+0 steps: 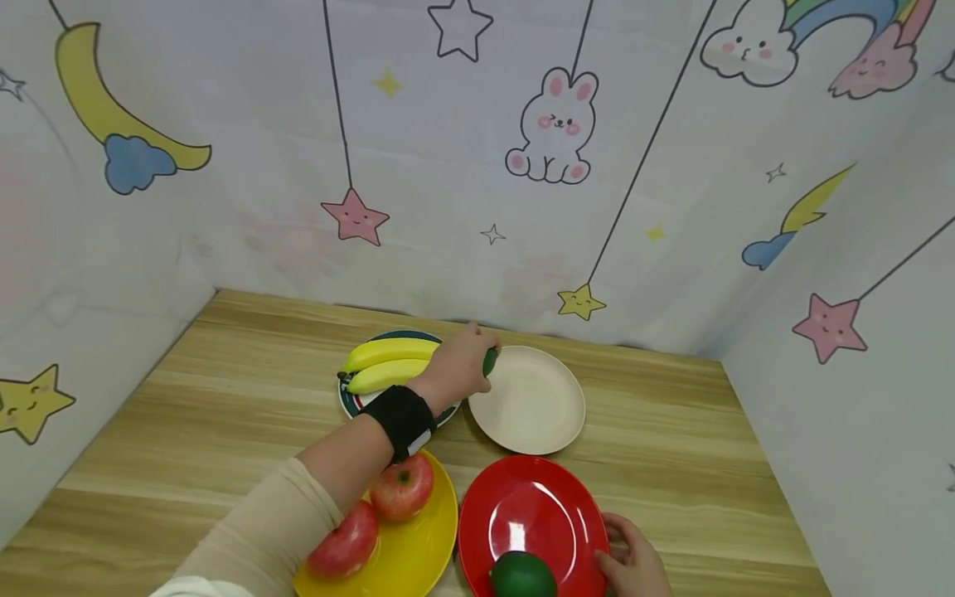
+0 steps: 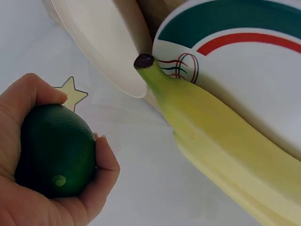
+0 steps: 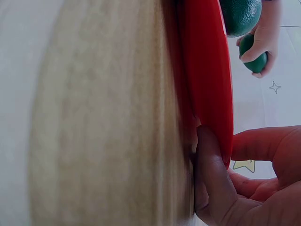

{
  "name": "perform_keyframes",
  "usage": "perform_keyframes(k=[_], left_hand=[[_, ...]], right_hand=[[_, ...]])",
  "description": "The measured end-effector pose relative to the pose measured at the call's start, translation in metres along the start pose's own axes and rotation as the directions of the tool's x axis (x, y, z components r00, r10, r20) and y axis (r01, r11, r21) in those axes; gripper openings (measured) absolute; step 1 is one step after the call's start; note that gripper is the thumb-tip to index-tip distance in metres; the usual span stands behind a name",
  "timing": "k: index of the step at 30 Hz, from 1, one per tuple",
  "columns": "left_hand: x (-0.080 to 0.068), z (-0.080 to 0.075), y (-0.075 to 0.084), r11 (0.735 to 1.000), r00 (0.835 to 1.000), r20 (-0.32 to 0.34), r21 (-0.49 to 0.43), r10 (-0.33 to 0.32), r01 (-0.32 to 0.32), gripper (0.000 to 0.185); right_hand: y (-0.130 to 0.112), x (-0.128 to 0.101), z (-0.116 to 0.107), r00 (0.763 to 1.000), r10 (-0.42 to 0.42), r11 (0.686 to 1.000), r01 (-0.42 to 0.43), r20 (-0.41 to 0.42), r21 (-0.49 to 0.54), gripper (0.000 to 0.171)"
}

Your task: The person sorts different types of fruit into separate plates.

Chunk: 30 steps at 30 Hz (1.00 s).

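Note:
My left hand (image 1: 457,365) grips a dark green avocado (image 2: 59,150), its fingers and thumb curled round it. In the head view, that hand is over the gap between the patterned plate (image 1: 351,405) and the cream plate (image 1: 530,402). Yellow bananas (image 1: 391,355) lie on the patterned plate, just left of the hand. With thumb and fingers, my right hand (image 1: 634,560) pinches the right rim of the red plate (image 1: 537,497). A second avocado (image 1: 524,575) sits near the front of the red plate.
A yellow plate (image 1: 421,547) with two red apples (image 1: 403,487) stands left of the red plate, partly under my left forearm. The wooden table (image 1: 671,431) meets a white printed backdrop (image 1: 462,265) at the back and sides.

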<state>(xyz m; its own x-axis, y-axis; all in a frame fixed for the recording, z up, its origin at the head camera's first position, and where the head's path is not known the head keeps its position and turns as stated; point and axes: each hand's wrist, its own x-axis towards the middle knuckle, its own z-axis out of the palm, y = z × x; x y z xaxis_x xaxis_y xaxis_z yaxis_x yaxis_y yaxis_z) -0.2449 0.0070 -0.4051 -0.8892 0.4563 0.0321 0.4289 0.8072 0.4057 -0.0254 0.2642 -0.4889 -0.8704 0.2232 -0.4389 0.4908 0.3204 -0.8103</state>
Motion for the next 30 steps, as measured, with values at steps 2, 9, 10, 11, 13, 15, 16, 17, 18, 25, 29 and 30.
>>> perform_keyframes(k=[2, 9, 10, 11, 13, 15, 16, 17, 18, 25, 29, 30], left_hand=[[-0.003, -0.001, 0.006, 1.0, 0.999, 0.017, 0.004, 0.027, -0.027, 0.049], [-0.014, -0.005, 0.026, 0.993, 0.993, 0.051, 0.025, 0.111, -0.112, 0.05], [-0.015, -0.005, 0.029, 0.993, 0.992, 0.061, 0.032, 0.112, -0.114, 0.051], [-0.015, -0.005, 0.032, 0.993, 0.991, 0.071, 0.038, 0.112, -0.115, 0.051], [-0.017, -0.004, 0.036, 0.993, 0.99, 0.092, 0.038, 0.109, -0.113, 0.052], [-0.019, -0.004, 0.041, 0.993, 0.988, 0.104, 0.04, 0.11, -0.114, 0.053], [-0.02, -0.003, 0.043, 0.993, 0.988, 0.109, 0.034, 0.11, -0.115, 0.053], [-0.021, -0.003, 0.045, 0.993, 0.987, 0.114, 0.027, 0.111, -0.115, 0.054], [-0.021, -0.003, 0.047, 0.992, 0.986, 0.116, 0.027, 0.118, -0.122, 0.054], [-0.031, 0.001, 0.058, 0.981, 0.973, 0.128, 0.0, 0.192, -0.193, 0.053], [-0.038, 0.005, 0.063, 0.975, 0.964, 0.145, -0.01, 0.221, -0.222, 0.051], [-0.039, 0.007, 0.065, 0.974, 0.963, 0.151, -0.013, 0.224, -0.225, 0.05]], right_hand=[[-0.001, -0.001, 0.0, 1.0, -0.024, 1.0, 0.024, -0.009, -0.003, 0.051], [-0.003, -0.004, 0.001, 0.997, -0.069, 0.998, 0.069, -0.017, 0.002, 0.049], [-0.003, -0.004, 0.001, 0.998, -0.069, 0.998, 0.069, -0.015, 0.004, 0.049], [-0.003, -0.004, 0.001, 0.998, -0.068, 0.998, 0.069, -0.013, 0.005, 0.049], [-0.003, -0.004, 0.001, 0.998, -0.066, 0.998, 0.066, -0.006, 0.01, 0.049], [-0.003, -0.004, 0.002, 0.998, -0.067, 0.998, 0.067, -0.004, 0.01, 0.049], [-0.003, -0.004, 0.002, 0.998, -0.068, 0.998, 0.068, -0.001, 0.01, 0.049], [-0.003, -0.004, 0.002, 0.998, -0.068, 0.998, 0.068, -0.003, 0.009, 0.049], [-0.003, -0.004, 0.002, 0.998, -0.064, 0.998, 0.064, -0.004, 0.006, 0.049], [-0.005, -0.004, 0.002, 0.999, -0.047, 0.999, 0.046, -0.014, -0.014, 0.049], [-0.006, -0.004, 0.001, 1.0, -0.01, 1.0, 0.01, -0.008, -0.012, 0.051], [-0.006, -0.004, 0.001, 1.0, 0.001, 1.0, -0.001, -0.006, -0.012, 0.051]])
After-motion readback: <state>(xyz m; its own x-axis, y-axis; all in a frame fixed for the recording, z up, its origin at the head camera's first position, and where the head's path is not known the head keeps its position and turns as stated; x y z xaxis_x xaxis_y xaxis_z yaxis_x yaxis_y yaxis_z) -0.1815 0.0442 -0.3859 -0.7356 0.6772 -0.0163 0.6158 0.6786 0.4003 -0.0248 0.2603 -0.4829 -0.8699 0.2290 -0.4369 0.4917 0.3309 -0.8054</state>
